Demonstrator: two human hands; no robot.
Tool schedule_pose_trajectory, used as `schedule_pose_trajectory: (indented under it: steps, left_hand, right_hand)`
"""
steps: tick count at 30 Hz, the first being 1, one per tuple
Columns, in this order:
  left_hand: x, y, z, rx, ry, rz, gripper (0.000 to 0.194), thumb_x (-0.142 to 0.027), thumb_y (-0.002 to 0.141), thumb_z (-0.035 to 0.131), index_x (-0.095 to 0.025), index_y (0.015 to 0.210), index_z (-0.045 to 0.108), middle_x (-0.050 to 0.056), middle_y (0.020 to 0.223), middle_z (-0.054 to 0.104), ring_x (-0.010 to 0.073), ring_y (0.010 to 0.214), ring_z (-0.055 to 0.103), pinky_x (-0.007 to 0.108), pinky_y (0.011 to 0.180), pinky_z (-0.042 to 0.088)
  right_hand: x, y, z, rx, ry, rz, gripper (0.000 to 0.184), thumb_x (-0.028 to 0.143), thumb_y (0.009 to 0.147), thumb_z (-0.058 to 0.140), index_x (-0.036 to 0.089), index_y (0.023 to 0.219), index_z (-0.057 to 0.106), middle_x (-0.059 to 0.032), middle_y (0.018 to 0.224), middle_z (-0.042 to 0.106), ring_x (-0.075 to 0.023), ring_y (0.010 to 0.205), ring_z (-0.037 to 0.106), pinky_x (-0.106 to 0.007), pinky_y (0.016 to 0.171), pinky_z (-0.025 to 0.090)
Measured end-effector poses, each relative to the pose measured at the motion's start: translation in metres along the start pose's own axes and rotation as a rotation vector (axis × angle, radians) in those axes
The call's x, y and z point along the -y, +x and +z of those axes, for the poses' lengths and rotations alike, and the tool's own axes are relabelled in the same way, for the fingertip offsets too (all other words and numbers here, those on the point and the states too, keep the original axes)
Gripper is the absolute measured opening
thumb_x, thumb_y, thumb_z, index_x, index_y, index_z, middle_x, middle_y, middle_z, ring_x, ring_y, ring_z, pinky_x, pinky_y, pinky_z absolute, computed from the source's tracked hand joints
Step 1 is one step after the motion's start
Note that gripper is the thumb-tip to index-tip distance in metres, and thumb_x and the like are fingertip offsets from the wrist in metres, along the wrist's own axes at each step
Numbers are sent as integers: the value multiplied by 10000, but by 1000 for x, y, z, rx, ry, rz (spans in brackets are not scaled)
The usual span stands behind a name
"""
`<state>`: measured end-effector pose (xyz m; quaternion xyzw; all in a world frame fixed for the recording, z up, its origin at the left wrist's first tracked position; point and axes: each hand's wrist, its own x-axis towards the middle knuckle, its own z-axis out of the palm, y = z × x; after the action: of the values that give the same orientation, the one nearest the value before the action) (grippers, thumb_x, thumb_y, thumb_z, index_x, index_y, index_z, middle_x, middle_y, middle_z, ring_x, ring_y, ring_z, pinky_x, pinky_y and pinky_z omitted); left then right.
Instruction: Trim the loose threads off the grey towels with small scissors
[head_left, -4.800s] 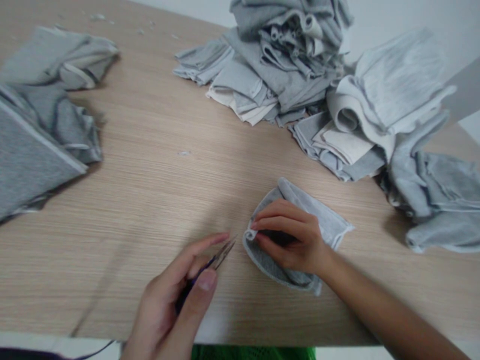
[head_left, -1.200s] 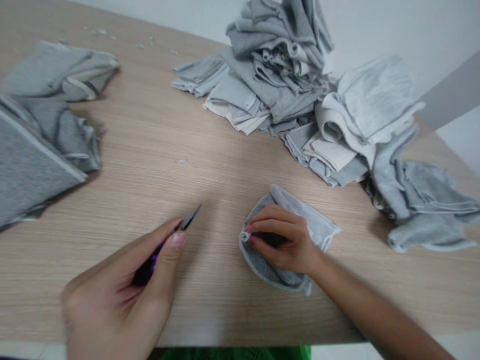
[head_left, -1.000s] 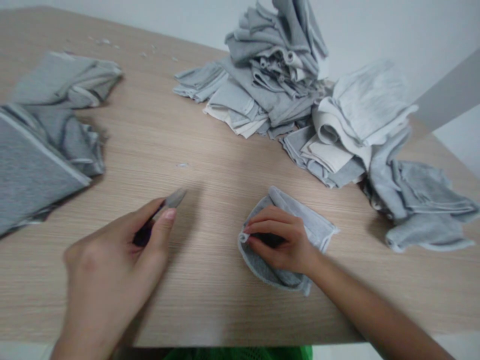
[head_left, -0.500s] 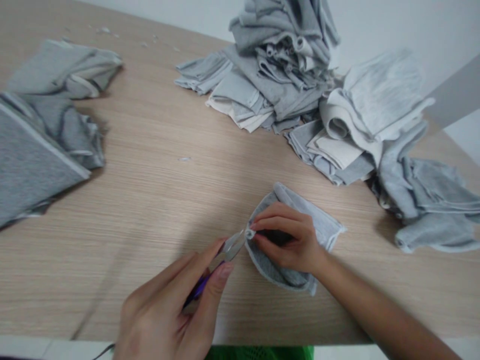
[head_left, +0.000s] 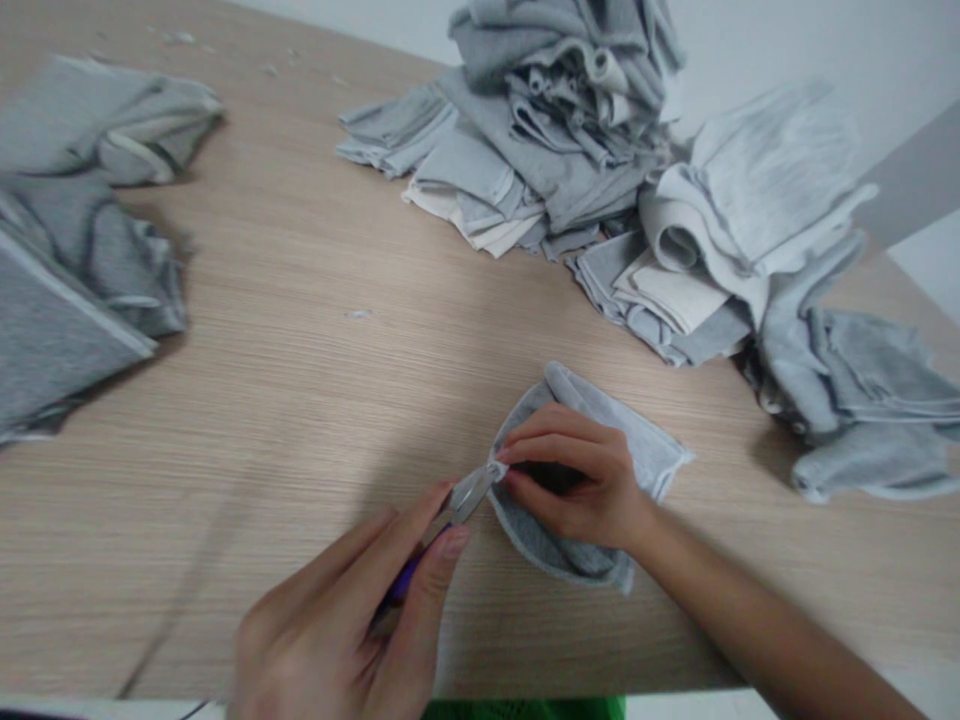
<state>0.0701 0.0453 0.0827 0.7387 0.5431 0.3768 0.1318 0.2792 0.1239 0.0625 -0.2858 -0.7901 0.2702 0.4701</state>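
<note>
My left hand (head_left: 352, 610) is closed around small thread snips (head_left: 469, 492) with purple on the handle. Their metal blades point up and right, and the tips touch a little whitish rolled bit at the edge of a grey piece of fabric (head_left: 656, 440). That edge is pinched between the thumb and fingers of my right hand (head_left: 574, 470). The fabric lies on the wooden table, partly covered by my right hand, with a pale seam along its curved lower side.
A tall heap of grey cloth pieces (head_left: 555, 150) stands at the back. Paler folded pieces (head_left: 772, 190) and more grey cloth (head_left: 885, 400) lie at the right, other grey cloth (head_left: 67, 270) at the left. Scraps dot the table (head_left: 285, 380). Something green (head_left: 525, 709) shows below its front edge.
The snips' blades have come together at the fabric edge, where a small gap showed between them before. My right hand keeps its pinch. The view has shifted slightly.
</note>
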Motion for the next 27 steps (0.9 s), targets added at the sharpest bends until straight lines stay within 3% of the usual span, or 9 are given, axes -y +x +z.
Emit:
schedule_pose_trajectory:
  steps: [15, 27]
  left_hand:
    - [-5, 4, -4, 11, 10, 13, 263, -336, 942, 610, -277, 1191, 670, -33, 1019, 767, 105, 753, 736, 160, 661, 589]
    - [3, -3, 1, 17, -57, -100, 245, -358, 921, 639, -333, 1157, 697, -53, 994, 781, 110, 731, 738, 170, 694, 579]
  right_hand:
    - [-1, 0, 0, -8, 4, -2, 136, 114, 841, 689, 166, 964, 715, -92, 875, 750, -180, 809, 701, -342, 716, 596]
    - [-1, -2, 1, -8, 9, 8, 138, 97, 828, 703, 149, 955, 721, -105, 884, 750, -179, 824, 699, -335, 737, 590]
